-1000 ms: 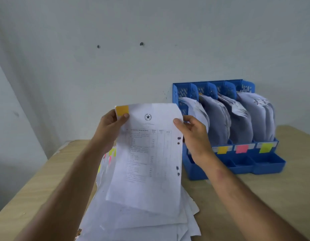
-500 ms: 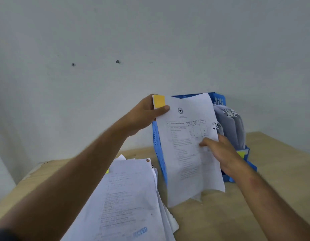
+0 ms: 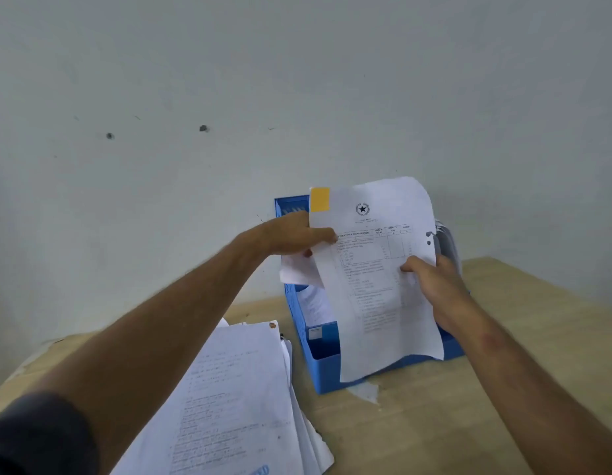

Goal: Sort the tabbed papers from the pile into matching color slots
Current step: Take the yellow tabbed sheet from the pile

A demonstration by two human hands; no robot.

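1. over the near-left end of the rack [image 3: 323, 366], a single sheet [image 3: 376, 279] hangs upright in both hands, its bottom edge down by the rack's front lip and the table [image 3: 503, 389].
2. left hand [image 3: 296, 234]: thumb across the sheet's front just under the orange tab [image 3: 320, 199], fingers behind, pinching the left edge. a second bit of white paper sticks out below that hand; can't tell if it's held too or belongs to the slot.
3. right hand [image 3: 431, 279]: thumb on the front, fingers curled behind the right edge at mid height. closed on the sheet.
4. handling, my read: one office sheet, near weightless, floppy. top right corner already curls back. it'll buckle if pushed from the top, so guide it down by both side edges and keep it taut.
5. grip points: keep fingers off the tab, it's the sort key and may peel. hold high enough that the lower half enters the slot free.
6. risk: thin edge can snag on papers already bulging in the slots to the right, or fold on the rack's divider.
7. slot colour labels are hidden behind the sheet, so can't confirm which slot matches orange.
8. pile [image 3: 236, 406] lies near left on the table, just beside the rack, still thick; judging by that, plenty left to sort.
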